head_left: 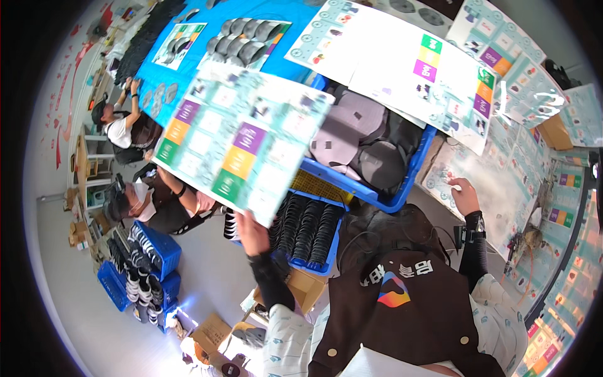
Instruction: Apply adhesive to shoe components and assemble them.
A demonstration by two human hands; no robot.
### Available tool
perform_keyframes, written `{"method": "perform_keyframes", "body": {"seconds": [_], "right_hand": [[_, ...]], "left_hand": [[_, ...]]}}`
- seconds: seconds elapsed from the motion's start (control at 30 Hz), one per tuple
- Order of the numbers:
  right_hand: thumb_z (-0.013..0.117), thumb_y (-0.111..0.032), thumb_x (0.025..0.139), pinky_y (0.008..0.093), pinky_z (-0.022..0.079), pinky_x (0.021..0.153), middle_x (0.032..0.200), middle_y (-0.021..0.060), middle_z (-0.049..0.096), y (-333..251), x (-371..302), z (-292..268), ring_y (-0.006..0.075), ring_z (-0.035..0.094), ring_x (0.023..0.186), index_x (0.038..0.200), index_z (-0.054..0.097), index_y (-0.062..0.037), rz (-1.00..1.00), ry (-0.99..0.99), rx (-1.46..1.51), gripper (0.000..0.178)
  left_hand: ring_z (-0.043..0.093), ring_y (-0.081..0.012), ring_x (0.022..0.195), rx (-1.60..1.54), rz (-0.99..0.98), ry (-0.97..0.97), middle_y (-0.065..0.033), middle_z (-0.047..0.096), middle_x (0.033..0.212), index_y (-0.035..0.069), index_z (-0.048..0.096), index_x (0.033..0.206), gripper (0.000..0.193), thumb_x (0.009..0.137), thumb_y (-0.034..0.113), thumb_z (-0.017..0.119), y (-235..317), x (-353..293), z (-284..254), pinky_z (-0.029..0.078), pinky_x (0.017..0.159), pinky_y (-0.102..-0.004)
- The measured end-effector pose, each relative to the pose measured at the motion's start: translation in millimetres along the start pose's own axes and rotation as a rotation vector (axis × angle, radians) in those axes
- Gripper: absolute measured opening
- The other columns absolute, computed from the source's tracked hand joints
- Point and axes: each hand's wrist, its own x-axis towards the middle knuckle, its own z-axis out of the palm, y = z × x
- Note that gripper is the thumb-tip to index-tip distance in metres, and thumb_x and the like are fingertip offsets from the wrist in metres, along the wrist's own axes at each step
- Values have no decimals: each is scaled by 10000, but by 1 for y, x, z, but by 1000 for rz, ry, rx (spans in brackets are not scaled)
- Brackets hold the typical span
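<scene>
My left hand (252,234) is closed on the near edge of a printed board (217,129). The board is pale green and white with purple, orange and green blocks, and it hangs tilted over the left of the work area, slightly blurred. Off to the right, my right hand (465,196) is held over a dusty printed surface (502,195), fingers loosely bent and apart, with nothing visible in them. Between my hands, a blue crate (411,182) holds grey and black cap-like pieces (381,164). More printed boards (402,63) lie across its far side.
A lower blue crate (312,269) holds rows of black curved pieces (308,229). On the blue-covered table (195,78) lie boards with grey curved pieces (242,43). Two co-workers (141,201) are at the left. Blue crates (157,245) stand on the floor.
</scene>
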Motion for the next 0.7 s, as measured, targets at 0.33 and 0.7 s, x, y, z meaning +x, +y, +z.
{"method": "perform_keyframes", "body": {"seconds": [0.33, 0.7], "right_hand": [[643, -71, 877, 366, 576, 819, 1086, 139, 640, 24, 24, -34, 311, 654, 989, 1055, 672, -38, -82, -60, 128, 183], [642, -134, 939, 302, 528, 795, 944, 56, 714, 73, 69, -46, 164, 683, 889, 1094, 646, -9, 16, -153, 567, 199]], "left_hand": [[661, -264, 1113, -149, -237, -21, -130, 563, 1365, 53, 318, 1500, 450, 1073, 130, 438, -158, -143, 97, 612, 840, -441], [521, -74, 668, 404, 20, 415, 28, 579, 839, 54, 610, 1131, 333, 1058, 367, 522, -98, -145, 136, 420, 586, -220]]}}
